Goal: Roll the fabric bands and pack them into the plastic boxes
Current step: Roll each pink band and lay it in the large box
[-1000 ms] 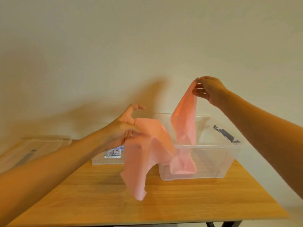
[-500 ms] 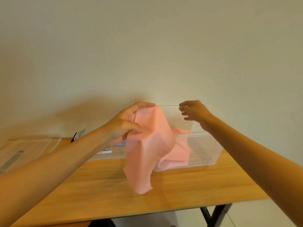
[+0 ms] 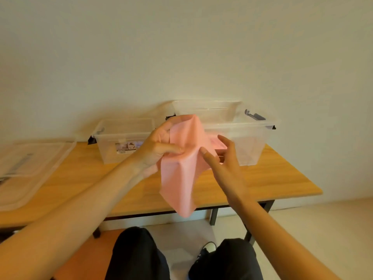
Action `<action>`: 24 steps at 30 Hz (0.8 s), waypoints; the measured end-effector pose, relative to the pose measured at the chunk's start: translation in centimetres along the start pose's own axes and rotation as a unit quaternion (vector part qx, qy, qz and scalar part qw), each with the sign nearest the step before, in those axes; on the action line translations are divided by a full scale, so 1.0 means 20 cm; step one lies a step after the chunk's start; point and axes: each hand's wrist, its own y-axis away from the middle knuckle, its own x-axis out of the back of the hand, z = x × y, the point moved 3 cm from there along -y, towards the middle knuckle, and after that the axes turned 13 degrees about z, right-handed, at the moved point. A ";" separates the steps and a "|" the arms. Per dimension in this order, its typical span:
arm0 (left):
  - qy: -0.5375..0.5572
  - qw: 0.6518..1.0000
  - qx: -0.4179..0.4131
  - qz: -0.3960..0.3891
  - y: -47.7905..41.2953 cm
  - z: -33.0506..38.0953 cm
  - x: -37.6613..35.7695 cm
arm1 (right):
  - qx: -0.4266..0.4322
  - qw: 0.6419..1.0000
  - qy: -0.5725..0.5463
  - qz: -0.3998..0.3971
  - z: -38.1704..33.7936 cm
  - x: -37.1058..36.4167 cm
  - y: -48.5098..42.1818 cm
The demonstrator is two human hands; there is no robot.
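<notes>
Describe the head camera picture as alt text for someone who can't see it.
A person's left hand grips a loose pink fabric band above a wooden table, while the open right hand is beside it. Behind stand a small clear box and a larger clear box with pink fabric inside.

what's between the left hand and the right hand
The pink band. The left hand pinches it, and a fold of it fills the gap up to the right hand, as the head view shows.
</notes>
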 end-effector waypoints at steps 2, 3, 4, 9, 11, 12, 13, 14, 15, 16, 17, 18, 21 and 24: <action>0.004 1.000 0.007 -0.001 0.06 -0.04 0.00 | -0.093 0.990 -0.091 -0.054 0.06 -0.04 0.10; 0.004 1.000 0.012 0.004 0.09 -0.06 0.00 | -0.120 0.982 -0.131 -0.069 0.09 -0.05 0.14; 0.003 1.000 0.016 0.010 0.12 -0.06 0.01 | -0.132 0.976 -0.161 -0.067 0.11 -0.05 0.15; -0.032 0.998 0.045 0.041 0.21 -0.07 0.08 | -0.097 0.978 -0.182 -0.025 0.10 0.02 0.17; 0.017 0.997 0.075 0.027 0.24 -0.09 0.07 | -0.079 0.981 -0.173 -0.021 0.07 0.04 0.19; 0.055 0.994 0.097 0.007 0.27 -0.11 0.07 | -0.073 0.980 -0.185 -0.020 0.06 0.05 0.19; 0.083 0.990 0.114 -0.018 0.30 -0.14 0.05 | -0.070 0.977 -0.202 -0.018 0.04 0.05 0.19; 0.090 0.988 0.117 -0.044 0.34 -0.18 0.03 | -0.069 0.973 -0.220 -0.016 0.03 0.05 0.19; 0.081 0.988 0.115 -0.059 0.38 -0.21 0.00 | -0.066 0.970 -0.235 -0.016 0.02 0.05 0.19; 0.061 0.990 0.106 -0.064 0.43 -0.25 -0.02 | -0.061 0.968 -0.241 -0.016 0.02 0.06 0.19; 0.041 0.993 0.098 -0.054 0.47 -0.28 -0.04 | -0.051 0.970 -0.236 -0.016 0.02 0.05 0.20; 0.030 0.995 0.091 -0.038 0.49 -0.30 -0.05 | -0.040 0.974 -0.224 -0.015 0.02 0.05 0.21; 0.039 0.996 0.073 0.041 0.54 -0.29 -0.06 | -0.035 0.979 -0.199 -0.006 0.04 0.07 0.27; -0.005 0.993 0.013 0.116 0.56 -0.21 -0.03 | -0.023 0.983 -0.180 0.016 0.04 0.13 0.31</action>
